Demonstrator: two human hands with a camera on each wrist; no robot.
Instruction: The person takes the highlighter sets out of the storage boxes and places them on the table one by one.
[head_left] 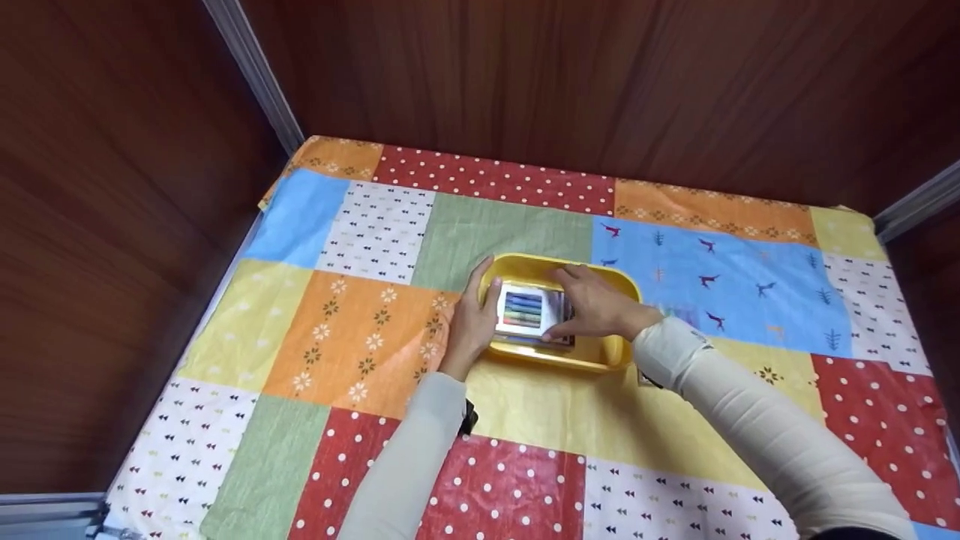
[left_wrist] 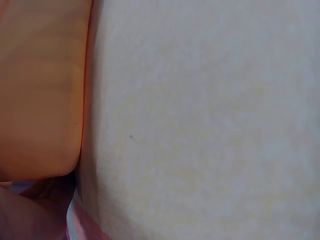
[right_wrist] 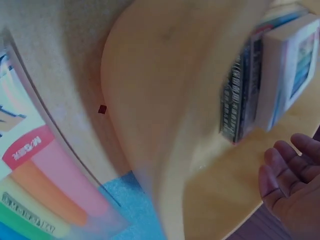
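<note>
A yellow plastic bin (head_left: 611, 366) stands on the patchwork tablecloth. Inside it, toward the left, lies a white box (head_left: 551, 304) with a window showing several coloured sticks. Under this box, the right wrist view shows a dark box with printed lettering (right_wrist: 231, 110). My left hand (head_left: 470, 322) grips the bin's left wall, thumb on the inner side and fingers outside. Reaching into the bin, my right hand (head_left: 596, 304) is spread over the white box's right end. Its fingers (right_wrist: 282, 172) look relaxed and apart from the boxes in the right wrist view.
Just outside the bin lies a clear pack of thick coloured sticks (right_wrist: 60, 190) in pink, orange, yellow, green and blue. The tablecloth (head_left: 360, 330) spreads around the bin. Brown wood-grain panels (head_left: 480, 82) stand behind the table and at its sides.
</note>
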